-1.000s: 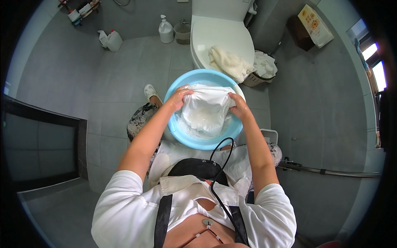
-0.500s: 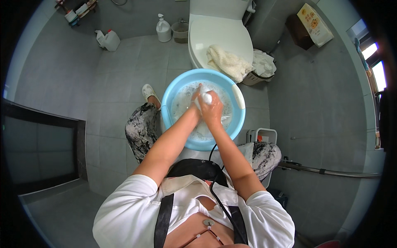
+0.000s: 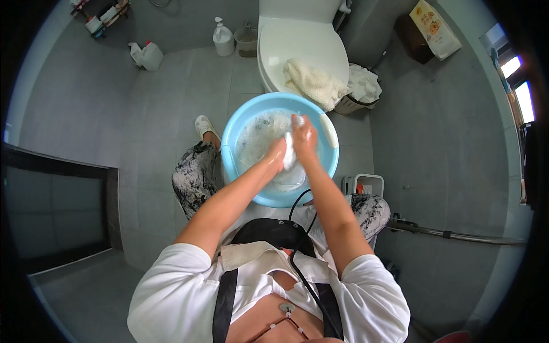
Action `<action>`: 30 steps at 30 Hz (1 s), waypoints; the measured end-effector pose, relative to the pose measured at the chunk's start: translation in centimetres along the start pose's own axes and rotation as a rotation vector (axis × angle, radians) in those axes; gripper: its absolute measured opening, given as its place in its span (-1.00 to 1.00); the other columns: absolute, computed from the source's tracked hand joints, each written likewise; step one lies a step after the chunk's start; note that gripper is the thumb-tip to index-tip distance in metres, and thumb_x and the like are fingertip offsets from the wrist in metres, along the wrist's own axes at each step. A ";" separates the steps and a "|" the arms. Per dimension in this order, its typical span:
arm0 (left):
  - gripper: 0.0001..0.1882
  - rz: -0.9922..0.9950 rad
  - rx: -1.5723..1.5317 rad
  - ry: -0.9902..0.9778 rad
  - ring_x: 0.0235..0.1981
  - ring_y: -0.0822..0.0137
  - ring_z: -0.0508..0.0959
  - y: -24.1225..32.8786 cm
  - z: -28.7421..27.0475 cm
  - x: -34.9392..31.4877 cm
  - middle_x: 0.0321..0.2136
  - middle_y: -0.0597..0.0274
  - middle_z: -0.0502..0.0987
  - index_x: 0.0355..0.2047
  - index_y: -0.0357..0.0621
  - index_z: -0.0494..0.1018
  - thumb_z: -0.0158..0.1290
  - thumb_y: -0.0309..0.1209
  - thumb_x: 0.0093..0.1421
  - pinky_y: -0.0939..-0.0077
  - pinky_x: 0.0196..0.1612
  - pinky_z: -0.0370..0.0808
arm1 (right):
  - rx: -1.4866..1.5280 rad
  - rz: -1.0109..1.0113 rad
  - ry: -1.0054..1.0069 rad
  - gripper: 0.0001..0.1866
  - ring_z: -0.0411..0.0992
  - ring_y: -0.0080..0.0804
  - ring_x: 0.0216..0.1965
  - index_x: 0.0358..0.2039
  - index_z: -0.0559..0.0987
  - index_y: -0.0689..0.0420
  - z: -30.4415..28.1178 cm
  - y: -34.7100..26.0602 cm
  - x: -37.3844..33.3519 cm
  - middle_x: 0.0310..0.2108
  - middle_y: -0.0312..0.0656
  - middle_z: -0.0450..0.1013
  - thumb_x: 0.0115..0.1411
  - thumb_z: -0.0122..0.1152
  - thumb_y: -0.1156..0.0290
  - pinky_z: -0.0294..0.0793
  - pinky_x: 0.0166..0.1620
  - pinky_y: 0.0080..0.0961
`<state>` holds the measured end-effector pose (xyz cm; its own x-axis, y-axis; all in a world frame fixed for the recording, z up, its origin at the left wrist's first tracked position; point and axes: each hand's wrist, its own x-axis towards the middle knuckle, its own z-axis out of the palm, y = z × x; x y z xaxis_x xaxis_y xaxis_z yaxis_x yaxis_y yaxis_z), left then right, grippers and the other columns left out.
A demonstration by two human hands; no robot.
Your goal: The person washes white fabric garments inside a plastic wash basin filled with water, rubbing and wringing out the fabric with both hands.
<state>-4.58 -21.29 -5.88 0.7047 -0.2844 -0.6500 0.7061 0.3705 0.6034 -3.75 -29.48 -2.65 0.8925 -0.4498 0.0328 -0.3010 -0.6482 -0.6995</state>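
Note:
A light-blue round basin [image 3: 229, 137] of sudsy water [image 3: 254, 140] stands between my knees. Over it, a wet white cloth [image 3: 290, 153] is bunched between my hands. My left hand [image 3: 277, 153] is closed on its near left side. My right hand [image 3: 305, 137], a little farther off and to the right, grips the cloth's other part, with white showing by its fingertips. Some fingers are blurred. More pale fabric seems to lie in the water under my hands, partly hidden by foam.
Beyond the basin is a toilet [image 3: 303, 43] with a cream knit cloth [image 3: 314, 83] on its lid. A full waste bin [image 3: 354, 104] stands beside it. Behind are a pump bottle [image 3: 223, 41], a clear bucket [image 3: 247, 43] and a white jug [image 3: 150, 56]. A white basket [image 3: 374, 183] sits by my right knee.
My hands were pressed together around the bunched white cloth. Now they are farther apart, the right one moved right and the left one nearer me, with the cloth showing between them.

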 end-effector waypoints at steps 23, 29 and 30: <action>-0.49 0.604 1.771 0.143 -0.01 0.09 0.27 -4.4 -8.9 4.9 0.05 -0.06 0.12 0.06 0.05 0.12 -0.14 -0.41 0.05 0.25 -0.04 0.29 | -0.770 -0.388 -0.673 -0.71 0.32 -0.17 -0.12 -0.20 0.37 0.14 4.2 10.2 -1.8 -0.19 -0.06 0.35 0.07 -0.11 0.32 0.35 -0.14 -0.31; -0.67 0.588 1.998 -0.110 -0.16 0.08 0.39 1.2 -7.3 3.3 -0.12 0.09 0.36 -0.13 0.03 0.34 -0.16 -0.41 0.05 0.24 -0.12 0.34 | -0.712 -0.237 -0.612 -0.68 0.34 -0.17 -0.14 -0.21 0.42 0.15 2.2 9.0 0.3 -0.20 -0.07 0.36 0.08 -0.17 0.30 0.34 -0.13 -0.28; -0.70 0.501 2.068 -0.116 -0.20 0.07 0.42 3.0 -6.4 2.1 -0.16 0.14 0.40 -0.18 0.04 0.39 -0.14 -0.40 0.04 0.24 -0.15 0.35 | -0.663 -0.283 -0.611 -0.67 0.36 -0.16 -0.17 -0.20 0.43 0.14 1.0 7.8 0.6 -0.22 -0.07 0.37 0.07 -0.14 0.27 0.35 -0.15 -0.29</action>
<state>-1.39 -15.08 -8.38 0.7528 -0.5648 -0.3381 -0.5137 -0.8252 0.2347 -5.18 -34.20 -8.83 0.9267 0.0559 -0.3716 -0.0080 -0.9857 -0.1682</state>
